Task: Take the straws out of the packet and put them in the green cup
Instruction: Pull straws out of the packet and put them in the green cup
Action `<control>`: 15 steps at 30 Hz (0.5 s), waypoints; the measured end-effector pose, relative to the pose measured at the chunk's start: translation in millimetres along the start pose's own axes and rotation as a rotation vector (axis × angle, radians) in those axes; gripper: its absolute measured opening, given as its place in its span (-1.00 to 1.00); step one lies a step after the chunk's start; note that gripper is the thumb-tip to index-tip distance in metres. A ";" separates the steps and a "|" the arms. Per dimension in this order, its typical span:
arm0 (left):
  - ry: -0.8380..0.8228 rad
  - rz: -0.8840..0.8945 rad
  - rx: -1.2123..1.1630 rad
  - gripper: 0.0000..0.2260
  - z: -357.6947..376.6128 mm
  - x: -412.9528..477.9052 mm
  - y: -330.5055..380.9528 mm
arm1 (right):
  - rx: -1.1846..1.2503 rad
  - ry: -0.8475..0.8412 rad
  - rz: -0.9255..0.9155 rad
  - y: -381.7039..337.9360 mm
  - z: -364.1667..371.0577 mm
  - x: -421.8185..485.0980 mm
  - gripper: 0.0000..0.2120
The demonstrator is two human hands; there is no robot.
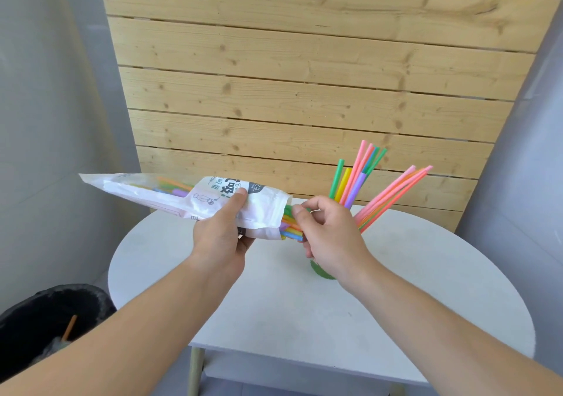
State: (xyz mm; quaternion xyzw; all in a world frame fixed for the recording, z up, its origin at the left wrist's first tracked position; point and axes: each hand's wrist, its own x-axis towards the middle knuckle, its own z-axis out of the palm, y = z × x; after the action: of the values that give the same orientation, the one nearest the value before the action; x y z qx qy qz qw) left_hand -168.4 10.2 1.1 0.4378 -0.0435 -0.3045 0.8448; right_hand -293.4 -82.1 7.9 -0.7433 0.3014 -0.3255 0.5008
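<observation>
A white round table point(396, 273) is set before a plank wall point(304, 75). A black bin point(45, 319) is placed left of it, and an orange stick point(69, 328) is seen inside.

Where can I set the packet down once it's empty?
Bare tabletop right of the green cup to the rim, and the near strip before the cup. Crowded above the cup: straws fan out; left hand and right hand meet at the packet mouth.
</observation>
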 end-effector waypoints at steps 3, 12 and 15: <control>0.008 -0.020 -0.027 -0.79 -3.6 3.9 3.0 | 0.114 0.055 0.025 1.0 -8.3 7.0 -0.81; 0.003 -0.080 -0.056 -0.82 -4.1 9.0 -4.3 | -0.206 0.086 -0.213 7.7 -19.4 7.6 -0.77; 0.006 -0.078 -0.055 -0.79 -4.1 9.2 -3.8 | -0.254 0.082 -0.266 7.5 -22.0 10.5 -0.79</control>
State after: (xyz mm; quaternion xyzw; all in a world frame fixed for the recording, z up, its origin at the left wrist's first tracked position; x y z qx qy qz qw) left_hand -161.3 6.4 -6.1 0.4167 -0.0158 -0.3370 0.8441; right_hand -305.2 -104.7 9.0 -0.8199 0.2595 -0.3782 0.3426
